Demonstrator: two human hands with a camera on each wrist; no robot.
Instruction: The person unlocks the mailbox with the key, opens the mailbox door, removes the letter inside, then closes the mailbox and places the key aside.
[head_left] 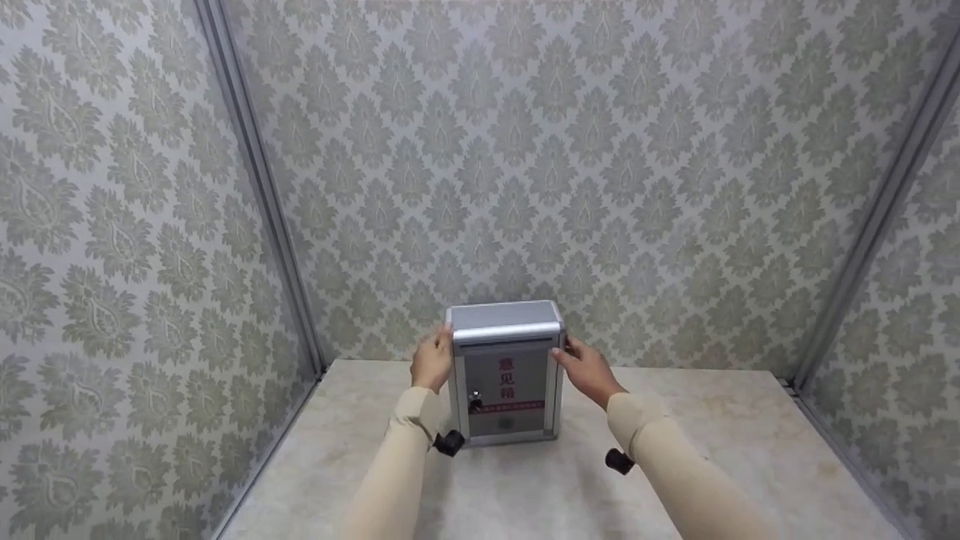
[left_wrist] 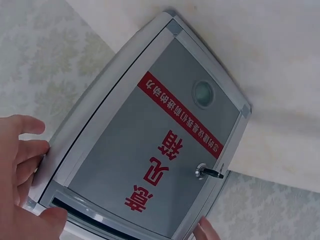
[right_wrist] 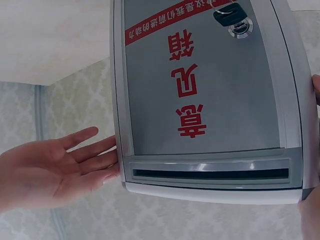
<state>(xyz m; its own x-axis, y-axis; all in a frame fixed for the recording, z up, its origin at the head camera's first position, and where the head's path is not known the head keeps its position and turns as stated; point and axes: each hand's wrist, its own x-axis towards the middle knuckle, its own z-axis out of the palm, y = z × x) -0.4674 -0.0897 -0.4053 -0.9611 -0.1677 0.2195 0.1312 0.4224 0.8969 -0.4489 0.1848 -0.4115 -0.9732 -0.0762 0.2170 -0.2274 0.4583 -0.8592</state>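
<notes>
A grey metal suggestion box (head_left: pixel 506 375) with red Chinese lettering stands upright on the table, its slotted front facing me. A key (left_wrist: pixel 212 172) hangs in the round lock (right_wrist: pixel 241 27) on its front. My left hand (head_left: pixel 433 364) lies along the box's left side near the top, fingertips at the edge; the left wrist view catches only its fingertips (left_wrist: pixel 205 230). On the opposite side, my right hand (head_left: pixel 590 369) touches the upper side with its fingers, thumb by the front edge. The right wrist view shows the right hand (right_wrist: pixel 62 170) with extended fingers reaching the box's side.
The pale marbled table (head_left: pixel 360 450) extends around the box. Patterned wallpapered panels (head_left: pixel 585 150) rise behind and on both sides, with grey metal posts (head_left: pixel 262 180) at the corners. A small black wrist camera (head_left: pixel 450 442) sits under each cuff.
</notes>
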